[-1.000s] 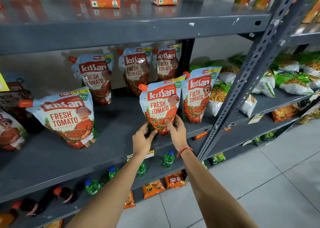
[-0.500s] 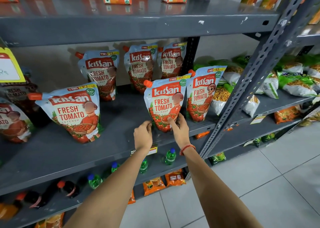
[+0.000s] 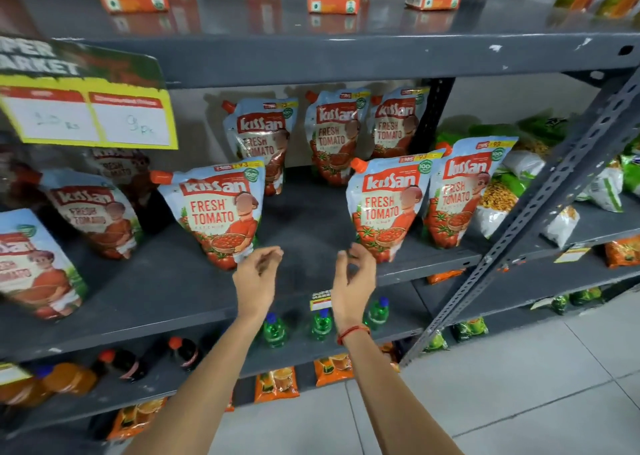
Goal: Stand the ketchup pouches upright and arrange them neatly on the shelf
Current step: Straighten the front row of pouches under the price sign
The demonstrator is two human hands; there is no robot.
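Both hands have let go of the ketchup pouch [image 3: 384, 209]: the left hand [image 3: 255, 283] and right hand [image 3: 354, 281] now hover empty, fingers loosely curled, before the grey metal shelf [image 3: 304, 222]. The pouch stands upright at the front, touching a second pouch [image 3: 460, 191] (three more stand behind). Below, green bottles [image 3: 320, 323]; pale floor tiles [image 3: 519, 385] at right.

ketchup pouches [image 3: 384, 209]: pale blue, red-orange print | shelf [image 3: 311, 219]: dark grey | price sign [image 3: 86, 108]: probably yellow-edged
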